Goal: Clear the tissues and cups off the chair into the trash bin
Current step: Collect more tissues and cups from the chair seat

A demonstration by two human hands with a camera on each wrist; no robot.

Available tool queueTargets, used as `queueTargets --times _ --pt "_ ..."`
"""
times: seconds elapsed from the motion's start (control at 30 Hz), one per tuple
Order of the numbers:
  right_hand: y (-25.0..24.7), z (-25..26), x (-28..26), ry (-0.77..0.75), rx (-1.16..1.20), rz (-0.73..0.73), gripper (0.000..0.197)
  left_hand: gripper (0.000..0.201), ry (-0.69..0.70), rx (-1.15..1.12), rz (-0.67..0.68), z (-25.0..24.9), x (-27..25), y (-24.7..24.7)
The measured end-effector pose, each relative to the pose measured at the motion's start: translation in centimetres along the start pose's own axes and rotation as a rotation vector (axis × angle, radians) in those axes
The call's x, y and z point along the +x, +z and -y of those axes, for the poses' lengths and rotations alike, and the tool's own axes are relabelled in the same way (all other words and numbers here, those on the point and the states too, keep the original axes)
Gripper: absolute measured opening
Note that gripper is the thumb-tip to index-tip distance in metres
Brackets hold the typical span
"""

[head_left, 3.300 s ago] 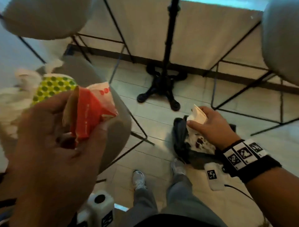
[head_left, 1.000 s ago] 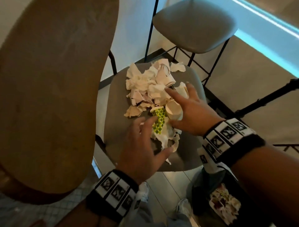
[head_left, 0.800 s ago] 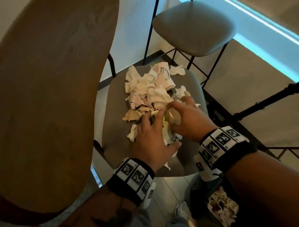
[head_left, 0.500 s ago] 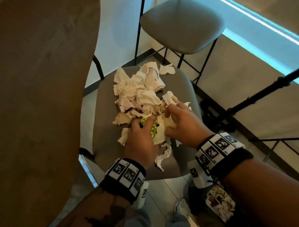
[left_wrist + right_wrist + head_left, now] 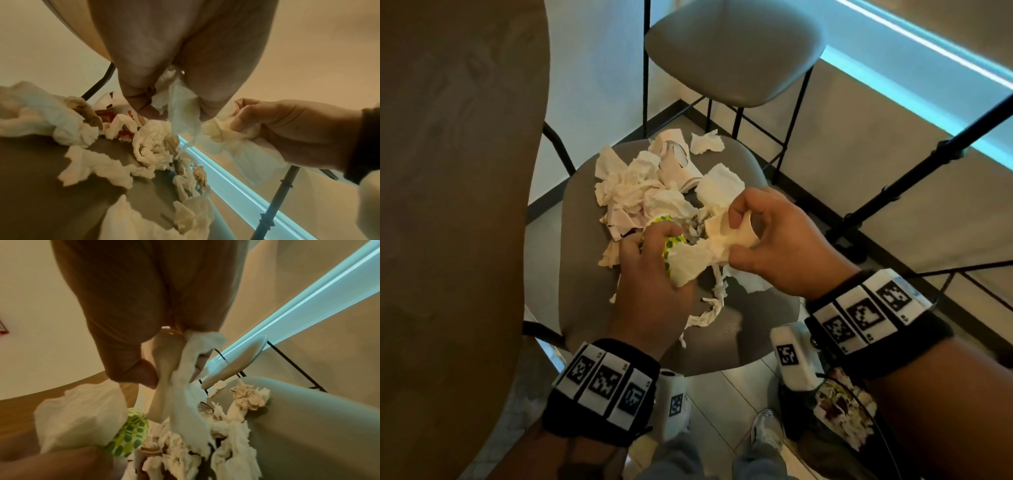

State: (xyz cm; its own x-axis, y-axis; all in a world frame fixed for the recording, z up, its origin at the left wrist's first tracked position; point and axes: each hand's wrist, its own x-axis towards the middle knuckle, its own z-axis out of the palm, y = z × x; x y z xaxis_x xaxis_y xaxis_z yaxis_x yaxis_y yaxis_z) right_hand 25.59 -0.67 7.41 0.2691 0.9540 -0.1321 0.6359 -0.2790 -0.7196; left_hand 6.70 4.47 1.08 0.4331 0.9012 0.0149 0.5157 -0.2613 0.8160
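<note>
A heap of crumpled white tissues (image 5: 640,185) and flattened paper cups lies on the grey chair seat (image 5: 582,274). My left hand (image 5: 654,253) grips a green-dotted cup (image 5: 671,245) together with a tissue (image 5: 688,263), just above the seat's front. In the right wrist view the dotted cup (image 5: 131,434) shows under that tissue. My right hand (image 5: 743,233) pinches a cream paper cup (image 5: 736,233) and a hanging tissue (image 5: 191,369). The left wrist view shows my left fingers (image 5: 141,104) closed on tissue (image 5: 179,104), with the right hand (image 5: 287,126) beside them.
The trash bin (image 5: 796,421) with its black bag stands on the floor at lower right, by my feet, with scraps inside. A brown tabletop (image 5: 448,205) overhangs on the left. A second grey chair (image 5: 732,51) stands behind, and a black stand pole (image 5: 928,164) slants on the right.
Both hands came from the bin to the chair, reached into the heap and closed on items. They now hold the dotted cup, cream cup and tissues lifted slightly off the seat.
</note>
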Motion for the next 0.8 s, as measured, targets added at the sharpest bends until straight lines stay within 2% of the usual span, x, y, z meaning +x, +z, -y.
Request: queueTargets --times 0.17,0.27,0.4,0.5,0.6,0.7,0.8 --pt "-1.0 -1.6 -2.1 0.087 0.056 -0.003 0.039 0.069 -0.018 -0.033 0.046 -0.6 -0.7 -0.1" --pt "-2.5 -3.7 -5.2 0.142 0.082 -0.076 0.04 0.071 0.085 -0.026 0.046 -2.2 -1.4 0.2" --pt "-5.2 -8.7 -12.4 0.275 0.189 -0.211 0.039 0.052 0.217 -0.124 0.171 -5.6 -2.4 3.4" --pt "-6.3 -14.3 -19.5 0.459 0.245 -0.271 0.036 0.05 0.228 -0.152 0.324 -7.7 -3.7 8.9" --pt "-5.7 -21.2 -26.7 0.662 0.29 -0.343 0.034 0.057 0.216 -0.109 0.513 -8.5 -6.0 16.4" --pt "-3.2 -28.9 -33.3 0.881 0.364 -0.373 0.033 0.056 0.163 -0.03 0.728 -7.1 -8.8 25.3" --pt "0.5 -36.1 -37.9 1.032 0.429 -0.401 0.031 0.054 0.045 0.096 0.95 -5.3 -11.9 33.8"
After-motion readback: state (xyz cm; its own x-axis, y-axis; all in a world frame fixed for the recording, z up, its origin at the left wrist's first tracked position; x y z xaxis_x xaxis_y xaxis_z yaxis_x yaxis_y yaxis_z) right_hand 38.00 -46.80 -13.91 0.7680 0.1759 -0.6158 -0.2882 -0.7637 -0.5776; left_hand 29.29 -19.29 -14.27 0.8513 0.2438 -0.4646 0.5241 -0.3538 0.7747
